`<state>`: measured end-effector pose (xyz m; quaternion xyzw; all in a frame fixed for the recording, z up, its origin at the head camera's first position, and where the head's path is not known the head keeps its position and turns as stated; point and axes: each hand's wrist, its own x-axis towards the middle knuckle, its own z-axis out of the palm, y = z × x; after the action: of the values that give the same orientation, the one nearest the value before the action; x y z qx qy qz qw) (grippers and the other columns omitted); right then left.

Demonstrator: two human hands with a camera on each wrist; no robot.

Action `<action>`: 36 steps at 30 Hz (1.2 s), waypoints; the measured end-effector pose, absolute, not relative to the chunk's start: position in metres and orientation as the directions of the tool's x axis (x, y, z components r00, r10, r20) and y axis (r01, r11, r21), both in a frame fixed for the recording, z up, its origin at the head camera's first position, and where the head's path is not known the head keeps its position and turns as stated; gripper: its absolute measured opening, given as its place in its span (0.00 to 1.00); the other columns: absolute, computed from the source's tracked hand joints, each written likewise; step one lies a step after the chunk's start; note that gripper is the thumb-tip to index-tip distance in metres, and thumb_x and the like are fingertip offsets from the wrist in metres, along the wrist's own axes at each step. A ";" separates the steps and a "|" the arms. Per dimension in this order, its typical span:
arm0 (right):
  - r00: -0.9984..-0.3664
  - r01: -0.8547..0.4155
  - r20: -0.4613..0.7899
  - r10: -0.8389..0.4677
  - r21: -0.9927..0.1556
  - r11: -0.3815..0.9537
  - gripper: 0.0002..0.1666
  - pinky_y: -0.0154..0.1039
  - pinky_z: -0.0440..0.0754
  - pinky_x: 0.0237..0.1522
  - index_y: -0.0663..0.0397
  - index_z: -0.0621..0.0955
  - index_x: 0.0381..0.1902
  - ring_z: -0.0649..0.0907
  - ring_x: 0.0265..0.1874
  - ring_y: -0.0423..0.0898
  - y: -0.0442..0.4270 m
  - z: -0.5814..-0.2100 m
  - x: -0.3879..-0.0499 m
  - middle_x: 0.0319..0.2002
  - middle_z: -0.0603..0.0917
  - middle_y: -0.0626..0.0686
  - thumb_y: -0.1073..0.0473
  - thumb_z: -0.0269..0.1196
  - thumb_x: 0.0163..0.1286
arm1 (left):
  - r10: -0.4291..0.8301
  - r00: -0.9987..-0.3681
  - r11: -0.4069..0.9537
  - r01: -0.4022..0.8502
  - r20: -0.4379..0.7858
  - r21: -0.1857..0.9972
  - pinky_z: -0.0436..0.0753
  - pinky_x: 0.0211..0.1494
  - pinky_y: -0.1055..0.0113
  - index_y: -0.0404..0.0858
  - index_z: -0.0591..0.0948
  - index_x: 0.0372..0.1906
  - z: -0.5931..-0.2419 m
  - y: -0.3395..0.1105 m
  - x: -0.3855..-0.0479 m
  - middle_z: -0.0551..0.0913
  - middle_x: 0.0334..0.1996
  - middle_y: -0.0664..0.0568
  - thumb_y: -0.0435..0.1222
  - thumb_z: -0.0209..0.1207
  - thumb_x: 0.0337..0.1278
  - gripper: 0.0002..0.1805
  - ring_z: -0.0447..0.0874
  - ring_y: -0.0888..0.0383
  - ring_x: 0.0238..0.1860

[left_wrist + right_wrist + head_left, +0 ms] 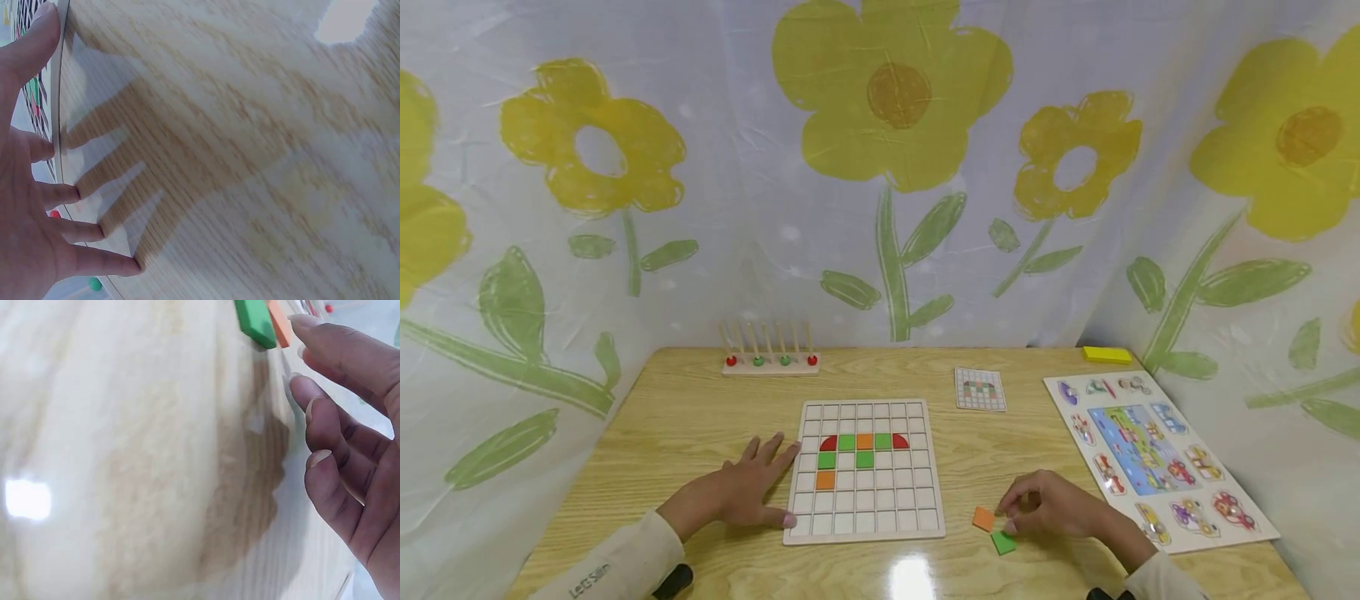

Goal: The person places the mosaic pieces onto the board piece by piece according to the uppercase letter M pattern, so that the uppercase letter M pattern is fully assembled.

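Observation:
A white gridded board (878,523) lies on the table, with red, green and orange tiles set in several of its squares. My left hand (747,490) rests beside the board's left edge with its fingers spread, the thumb on the lower left corner. To the right of the board lie a loose orange tile (982,518) and a loose green tile (1003,542). My right hand (1051,505) is right beside these two, its fingers loosely bent. In the right wrist view the green tile (256,324) lies just past the fingertips, and nothing shows between the fingers.
Behind the board is a small pattern card (980,389). A peg stand (771,364) with red and green beads stands at the back left. On the right lie a vehicle picture puzzle (1161,467) and a yellow block (1107,355). A flowered curtain (737,250) surrounds the table.

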<state>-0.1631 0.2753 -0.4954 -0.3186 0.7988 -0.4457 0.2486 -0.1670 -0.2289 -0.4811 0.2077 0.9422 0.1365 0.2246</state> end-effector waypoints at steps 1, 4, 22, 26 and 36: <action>-0.671 -0.290 -0.109 -0.734 -0.872 0.394 0.12 0.34 0.83 0.44 0.57 0.87 0.46 0.83 0.39 0.38 0.276 -0.496 -0.161 0.40 0.86 0.56 0.58 0.69 0.68 | 0.454 -0.813 0.876 0.331 -0.366 0.350 0.58 0.57 0.16 0.41 0.50 0.81 -0.481 -0.229 -0.167 0.45 0.79 0.32 0.67 0.65 0.50 0.62 0.42 0.20 0.75; -0.661 -0.303 -0.097 -0.744 -0.873 0.383 0.13 0.33 0.82 0.42 0.58 0.88 0.46 0.82 0.38 0.38 0.277 -0.498 -0.157 0.40 0.85 0.56 0.57 0.70 0.66 | 0.455 -0.813 0.875 0.333 -0.364 0.350 0.58 0.57 0.16 0.41 0.50 0.81 -0.482 -0.229 -0.167 0.45 0.79 0.32 0.67 0.64 0.50 0.62 0.42 0.20 0.75; -0.685 -0.377 -0.057 -0.726 -0.825 0.420 0.13 0.33 0.81 0.39 0.50 0.88 0.41 0.80 0.38 0.37 0.269 -0.498 -0.143 0.40 0.84 0.51 0.53 0.75 0.59 | 0.448 -0.816 0.879 0.325 -0.367 0.350 0.58 0.58 0.17 0.42 0.50 0.81 -0.482 -0.229 -0.167 0.45 0.79 0.32 0.68 0.64 0.50 0.62 0.42 0.21 0.75; -0.692 -0.371 -0.077 -0.718 -0.815 0.445 0.14 0.33 0.81 0.41 0.49 0.87 0.41 0.80 0.39 0.37 0.269 -0.499 -0.143 0.41 0.84 0.50 0.52 0.75 0.60 | 0.451 -0.814 0.877 0.328 -0.366 0.351 0.58 0.58 0.17 0.42 0.50 0.81 -0.482 -0.229 -0.166 0.45 0.79 0.32 0.68 0.64 0.50 0.62 0.42 0.21 0.75; -0.647 -0.419 -0.045 -0.761 -0.813 0.404 0.17 0.30 0.79 0.37 0.54 0.88 0.50 0.76 0.37 0.33 0.267 -0.499 -0.140 0.41 0.82 0.48 0.54 0.71 0.65 | 0.446 -0.816 0.880 0.325 -0.368 0.346 0.58 0.57 0.17 0.42 0.50 0.81 -0.479 -0.228 -0.166 0.45 0.79 0.32 0.68 0.64 0.50 0.62 0.42 0.21 0.75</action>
<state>-0.1404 0.2669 -0.4988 -0.3639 0.8110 -0.4069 0.2103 -0.1659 -0.2279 -0.4795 0.2043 0.9433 0.1347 0.2243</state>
